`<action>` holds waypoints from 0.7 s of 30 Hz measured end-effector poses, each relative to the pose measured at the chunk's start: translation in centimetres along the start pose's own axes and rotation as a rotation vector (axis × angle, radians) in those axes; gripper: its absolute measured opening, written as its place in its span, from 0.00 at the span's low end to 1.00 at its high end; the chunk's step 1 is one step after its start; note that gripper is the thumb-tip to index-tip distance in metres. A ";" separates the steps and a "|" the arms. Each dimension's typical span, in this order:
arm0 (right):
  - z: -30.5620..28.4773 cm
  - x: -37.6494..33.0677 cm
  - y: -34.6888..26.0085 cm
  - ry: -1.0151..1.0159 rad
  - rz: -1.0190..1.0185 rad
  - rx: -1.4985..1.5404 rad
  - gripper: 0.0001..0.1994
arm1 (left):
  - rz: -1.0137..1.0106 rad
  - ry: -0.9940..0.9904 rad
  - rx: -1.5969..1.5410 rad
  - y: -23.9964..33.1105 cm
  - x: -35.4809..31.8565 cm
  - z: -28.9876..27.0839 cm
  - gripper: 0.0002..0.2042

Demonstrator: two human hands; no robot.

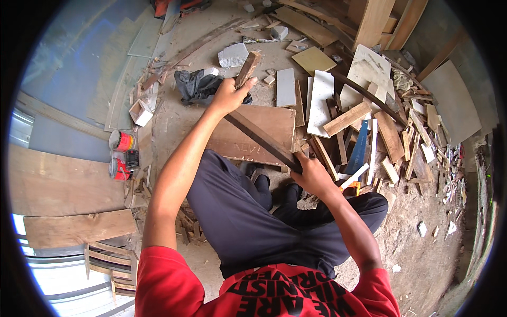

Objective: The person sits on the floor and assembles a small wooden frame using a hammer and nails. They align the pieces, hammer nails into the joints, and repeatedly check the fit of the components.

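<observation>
Head view: left hand [228, 95] grips a short wood block [247, 68] upright, right hand [311, 174] clamps the near end of a dark strip [261, 140], held slanting over the board [253, 138] on the floor.

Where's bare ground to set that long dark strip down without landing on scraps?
Bare dirt lies at lower right, between the right knee and the scattered pale chips. The brown flat board ahead of the feet also has bare surface. It is crowded to the right of that board, where the heap of wood offcuts lies, and beside the red cans at left.
</observation>
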State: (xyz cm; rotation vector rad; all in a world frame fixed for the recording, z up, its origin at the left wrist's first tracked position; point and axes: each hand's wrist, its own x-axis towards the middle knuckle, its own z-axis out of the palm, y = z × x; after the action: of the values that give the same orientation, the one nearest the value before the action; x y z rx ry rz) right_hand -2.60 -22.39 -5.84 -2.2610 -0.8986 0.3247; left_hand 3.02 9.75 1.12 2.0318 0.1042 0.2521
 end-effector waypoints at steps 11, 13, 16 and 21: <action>-2.0 0.2 0.3 -0.026 0.073 -0.064 0.24 | 0.125 0.105 0.190 0.3 0.7 1.5 0.24; -1.5 0.0 1.6 -0.006 0.006 -0.132 0.26 | 0.157 0.165 0.291 0.8 0.8 2.0 0.24; -1.5 -0.1 1.8 0.005 -0.021 -0.164 0.26 | 0.132 0.224 0.370 1.2 0.9 2.4 0.24; -1.4 -0.1 2.1 0.041 -0.072 -0.193 0.26 | 0.068 0.301 0.416 1.7 0.6 2.9 0.25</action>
State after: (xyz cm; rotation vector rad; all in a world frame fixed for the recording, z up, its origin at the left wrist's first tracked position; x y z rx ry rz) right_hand -1.00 -24.29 -6.22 -2.3945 -1.0251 0.1651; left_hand 4.24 6.56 1.43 2.3982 0.2955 0.6210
